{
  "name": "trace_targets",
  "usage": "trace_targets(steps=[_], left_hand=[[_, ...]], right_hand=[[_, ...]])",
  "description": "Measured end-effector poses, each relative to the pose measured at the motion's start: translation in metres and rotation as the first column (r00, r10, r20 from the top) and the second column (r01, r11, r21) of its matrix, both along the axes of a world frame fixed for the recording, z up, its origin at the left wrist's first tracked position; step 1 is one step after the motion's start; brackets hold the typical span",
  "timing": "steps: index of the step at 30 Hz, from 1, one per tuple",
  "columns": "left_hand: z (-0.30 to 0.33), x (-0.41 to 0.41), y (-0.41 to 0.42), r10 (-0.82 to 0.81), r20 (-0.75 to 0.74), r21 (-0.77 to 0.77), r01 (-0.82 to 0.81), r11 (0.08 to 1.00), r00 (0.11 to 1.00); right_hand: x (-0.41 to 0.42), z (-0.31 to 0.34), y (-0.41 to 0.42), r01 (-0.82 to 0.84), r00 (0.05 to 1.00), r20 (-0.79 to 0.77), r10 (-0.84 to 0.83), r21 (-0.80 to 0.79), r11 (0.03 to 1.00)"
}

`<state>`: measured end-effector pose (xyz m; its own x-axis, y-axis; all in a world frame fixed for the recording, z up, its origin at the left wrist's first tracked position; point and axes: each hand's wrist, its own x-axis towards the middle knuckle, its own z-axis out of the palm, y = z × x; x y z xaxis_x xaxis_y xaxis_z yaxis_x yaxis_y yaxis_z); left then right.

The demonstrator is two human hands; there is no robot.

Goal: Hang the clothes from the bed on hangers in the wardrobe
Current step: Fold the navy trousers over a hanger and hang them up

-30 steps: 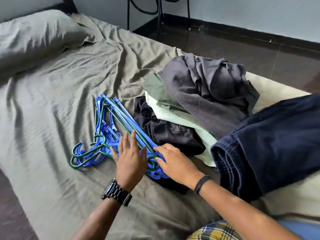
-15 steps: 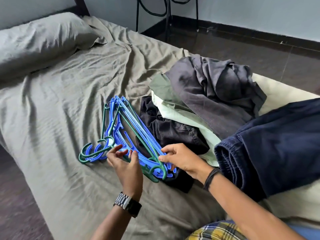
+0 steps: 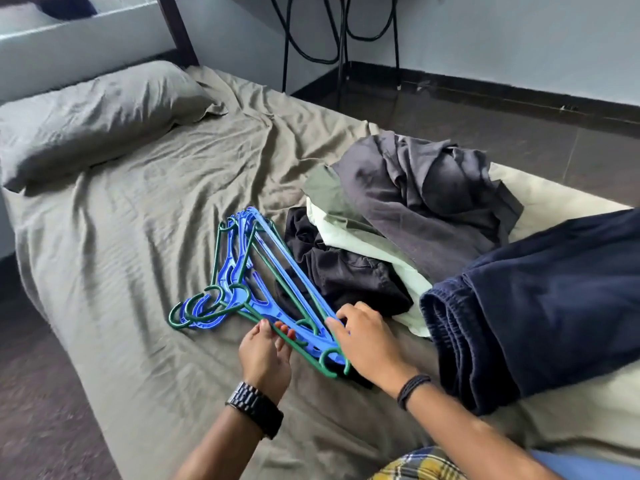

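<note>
Left hand point(image 3: 265, 355) and right hand point(image 3: 369, 344) pinching stacked blue-green hangers point(image 3: 263, 285) on olive-sheeted bed point(image 3: 138, 258), clothes pile point(image 3: 408, 216) just beside, pillow point(image 3: 90, 116) beyond, dark floor point(image 3: 485, 123) and pale wall point(image 3: 519, 39) farthest.

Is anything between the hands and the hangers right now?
Nothing visible. Both hands are already on the hangers: the left hand pinches a green hanger's arm near its end, and the right hand has its fingers on the same end of the stack, beside the black garment.
</note>
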<state>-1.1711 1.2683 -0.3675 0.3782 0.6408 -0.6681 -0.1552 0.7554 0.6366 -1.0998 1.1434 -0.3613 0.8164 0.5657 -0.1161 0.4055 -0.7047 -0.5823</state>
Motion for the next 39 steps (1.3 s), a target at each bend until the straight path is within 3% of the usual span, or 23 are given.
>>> trace_targets(steps=[3, 8, 14, 19, 23, 27, 30, 34, 36, 39], left_hand=[[0.008, 0.0, -0.006, 0.011, 0.04, 0.062, -0.013, 0.998, 0.999], [0.032, 0.006, -0.007, 0.025, 0.222, -0.007, -0.024, 1.0, 0.975], [0.064, 0.006, -0.014, 0.022, 0.36, -0.077, 0.006, 0.997, 0.933], [0.096, 0.003, -0.029, -0.026, 0.471, -0.012, 0.036, 0.999, 0.882], [0.114, 0.015, -0.049, -0.14, 0.466, 0.171, 0.067, 0.983, 0.874], [0.12, 0.043, -0.075, -0.263, 0.464, 0.287, 0.138, 0.948, 0.846], [0.116, 0.077, -0.096, -0.382, 0.385, 0.428, 0.205, 0.88, 0.84], [0.109, 0.131, -0.125, -0.572, 0.257, 0.496, 0.402, 0.769, 0.779], [0.109, 0.158, -0.145, -0.691, 0.155, 0.542, 0.524, 0.657, 0.706], [0.11, 0.197, -0.174, -0.855, -0.019, 0.604, 0.688, 0.403, 0.518]], right_hand=[[-0.004, 0.005, -0.004, -0.071, 0.994, -0.085, 0.067, -0.042, 0.997], [-0.012, 0.022, 0.0, -0.106, 0.994, 0.006, 0.106, -0.016, 0.994], [-0.003, 0.04, -0.004, 0.033, 0.978, -0.208, 0.015, 0.228, 0.973], [0.005, 0.057, -0.015, 0.064, 0.955, -0.293, 0.047, 0.359, 0.931], [0.004, 0.062, -0.027, 0.171, 0.969, -0.243, -0.052, 0.502, 0.848], [0.017, 0.073, -0.055, 0.332, 0.924, -0.369, -0.097, 0.653, 0.681], [0.034, 0.081, -0.087, 0.426, 0.89, -0.437, -0.133, 0.69, 0.586], [0.059, 0.081, -0.134, 0.53, 0.839, -0.507, -0.196, 0.682, 0.504], [0.07, 0.077, -0.16, 0.565, 0.815, -0.542, -0.202, 0.667, 0.486], [0.085, 0.071, -0.195, 0.629, 0.765, -0.611, -0.204, 0.64, 0.441]])
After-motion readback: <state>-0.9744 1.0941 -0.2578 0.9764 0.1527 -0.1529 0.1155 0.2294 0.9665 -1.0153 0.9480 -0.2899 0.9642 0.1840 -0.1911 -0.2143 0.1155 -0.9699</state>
